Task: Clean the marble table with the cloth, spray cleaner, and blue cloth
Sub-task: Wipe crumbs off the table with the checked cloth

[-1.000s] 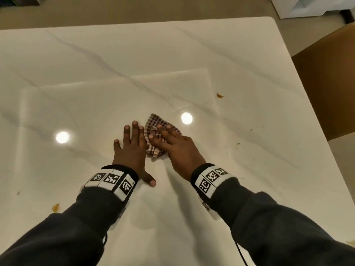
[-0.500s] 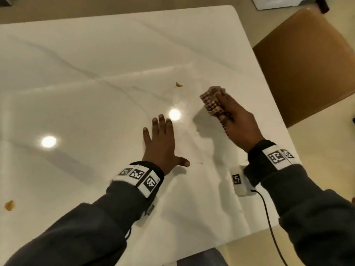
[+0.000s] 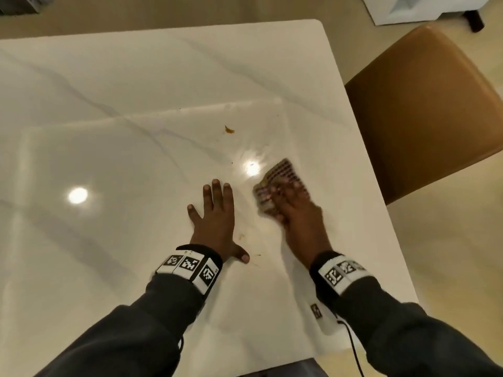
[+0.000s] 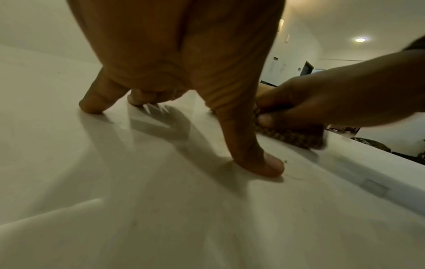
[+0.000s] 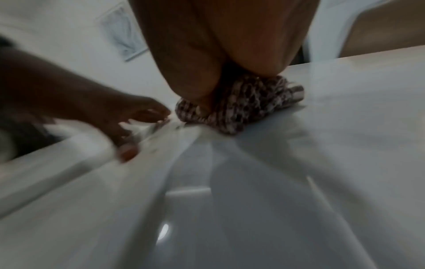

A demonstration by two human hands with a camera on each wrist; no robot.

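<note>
My left hand [image 3: 216, 213] lies flat on the white marble table [image 3: 122, 99], fingers spread and straight; in the left wrist view its fingertips [image 4: 264, 165] press on the surface. Just to its right, my right hand [image 3: 296, 210] holds a bunched checked cloth [image 3: 280, 170] down on the table. The right hand [image 4: 333, 98] has its thumb and fingers curled into the cloth [image 4: 292, 138]. The cloth [image 5: 248, 107] bulges out under the right hand [image 5: 218, 54], blurred. No spray cleaner or blue cloth is in view.
An orange crumb [image 3: 229, 129] lies beyond the hands, and small smears [image 3: 241, 236] sit by the left thumb. A brown chair [image 3: 424, 104] stands at the table's right edge. A white object [image 3: 408, 9] is on the floor at the far right.
The right hand swept the cloth out toward the right edge, then came back close to the left hand and down onto the table. The left hand stayed flat.
</note>
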